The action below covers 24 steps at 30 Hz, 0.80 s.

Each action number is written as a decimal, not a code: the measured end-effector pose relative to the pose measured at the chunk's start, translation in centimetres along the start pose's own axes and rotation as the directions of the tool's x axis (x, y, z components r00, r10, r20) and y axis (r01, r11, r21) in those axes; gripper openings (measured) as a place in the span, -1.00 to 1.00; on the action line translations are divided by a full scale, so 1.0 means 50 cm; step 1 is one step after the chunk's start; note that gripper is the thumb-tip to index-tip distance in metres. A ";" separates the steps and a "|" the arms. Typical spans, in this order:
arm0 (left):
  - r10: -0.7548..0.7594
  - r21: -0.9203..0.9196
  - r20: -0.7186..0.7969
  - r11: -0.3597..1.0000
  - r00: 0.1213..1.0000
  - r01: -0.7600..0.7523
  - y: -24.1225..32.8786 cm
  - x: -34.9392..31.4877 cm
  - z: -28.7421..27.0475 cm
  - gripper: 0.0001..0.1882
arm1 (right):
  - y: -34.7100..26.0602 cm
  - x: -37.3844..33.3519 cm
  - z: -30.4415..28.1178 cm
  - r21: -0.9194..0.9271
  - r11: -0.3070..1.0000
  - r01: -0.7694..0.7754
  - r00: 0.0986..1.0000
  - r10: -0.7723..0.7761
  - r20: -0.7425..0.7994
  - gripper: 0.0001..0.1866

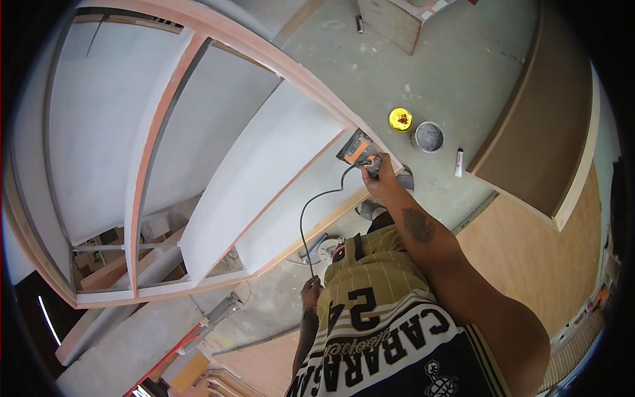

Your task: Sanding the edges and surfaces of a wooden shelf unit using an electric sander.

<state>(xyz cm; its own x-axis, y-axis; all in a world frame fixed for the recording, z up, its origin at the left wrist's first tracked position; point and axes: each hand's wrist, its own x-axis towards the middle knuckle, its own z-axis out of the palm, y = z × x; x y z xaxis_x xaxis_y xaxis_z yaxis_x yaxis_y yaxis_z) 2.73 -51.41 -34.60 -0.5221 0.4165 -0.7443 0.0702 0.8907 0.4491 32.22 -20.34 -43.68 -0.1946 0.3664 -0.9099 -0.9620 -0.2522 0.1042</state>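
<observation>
My right hand (379, 173) is wrapped round an orange and black power sander (356, 147). The sander sits at the right corner of a large curved wooden frame (284, 66), which has white panels and pinkish filler along its edges and ribs. From the tool a black cord (302, 221) loops across the frame's near rail and down to my left hand (311, 291). That hand is closed on the cord, low at my left side.
On the floor beyond my right hand stand a yellow-topped can (400, 120), an open tin of grey paste (430, 137) and a white tube (459, 163). A curved brown panel (536, 119) lies at right. A red hose (165, 359) runs at lower left.
</observation>
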 end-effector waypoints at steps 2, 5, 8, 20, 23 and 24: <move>-0.023 -0.024 0.009 0.999 1.000 0.023 -0.017 0.000 -0.004 -0.64 | -0.003 0.016 -0.024 -0.007 1.000 0.011 1.000 -0.011 0.023 -0.71; -0.035 -0.051 0.022 0.998 0.999 0.036 -0.040 0.007 -0.006 -0.64 | -0.009 0.025 -0.037 0.001 1.000 -0.001 0.999 0.001 0.054 -0.70; -0.023 -0.055 0.029 0.998 0.999 0.025 -0.050 0.014 0.003 -0.64 | -0.017 0.027 -0.038 0.018 0.998 -0.056 0.997 0.054 0.061 -0.71; -0.012 -0.023 0.034 1.000 0.999 0.013 0.004 0.009 0.017 -0.63 | 0.009 -0.051 0.043 -0.016 0.999 -0.049 0.999 0.050 0.021 -0.72; 0.002 -0.018 0.009 1.000 1.000 -0.002 0.011 0.002 0.019 -0.63 | 0.000 -0.031 0.021 -0.022 0.999 -0.036 0.999 0.037 0.036 -0.71; 0.016 -0.010 0.004 1.000 1.000 -0.016 0.007 0.001 0.019 -0.63 | 0.001 -0.030 0.022 -0.026 0.999 -0.039 0.998 0.040 0.037 -0.71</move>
<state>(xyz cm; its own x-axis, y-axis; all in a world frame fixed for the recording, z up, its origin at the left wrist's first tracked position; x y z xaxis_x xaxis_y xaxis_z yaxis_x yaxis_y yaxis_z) 3.55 -50.90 -34.94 -0.5177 0.4316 -0.7387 0.0701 0.8819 0.4661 32.27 -19.92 -41.87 -0.2402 0.3893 -0.8893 -0.9483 -0.2900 0.1292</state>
